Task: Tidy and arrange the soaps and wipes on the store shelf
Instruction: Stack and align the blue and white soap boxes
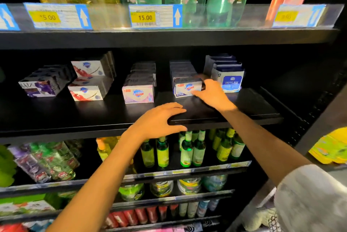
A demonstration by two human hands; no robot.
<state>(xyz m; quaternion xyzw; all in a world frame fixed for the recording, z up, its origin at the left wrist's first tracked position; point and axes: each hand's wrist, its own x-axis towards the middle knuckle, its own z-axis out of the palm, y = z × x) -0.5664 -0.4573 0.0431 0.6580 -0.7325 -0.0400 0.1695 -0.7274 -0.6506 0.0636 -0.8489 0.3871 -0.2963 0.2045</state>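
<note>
Straightening the blue-white soap box [187,88] at the front of its row, just beside the wipes pack [231,81]. Right hand [212,94] gripping its right end; left hand [159,121] spread flat on the shelf edge [93,128]. Next, probably: squaring it with the pink soap box [138,94].

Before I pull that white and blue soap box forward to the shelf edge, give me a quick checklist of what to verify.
1. Right hand on the white and blue soap box: ok, fingers wrap its right end.
2. Left hand out of the way: ok, it rests flat on the shelf edge, holding nothing.
3. Path in front of the box: ok, bare shelf there.
4. Wipes pack beside it: not ok, it sits close against the hand and may get nudged.
5. Pink soap box on the left: ok, stands apart.
6. Boxes behind the front one lined up: cannot tell, too dark.
</note>
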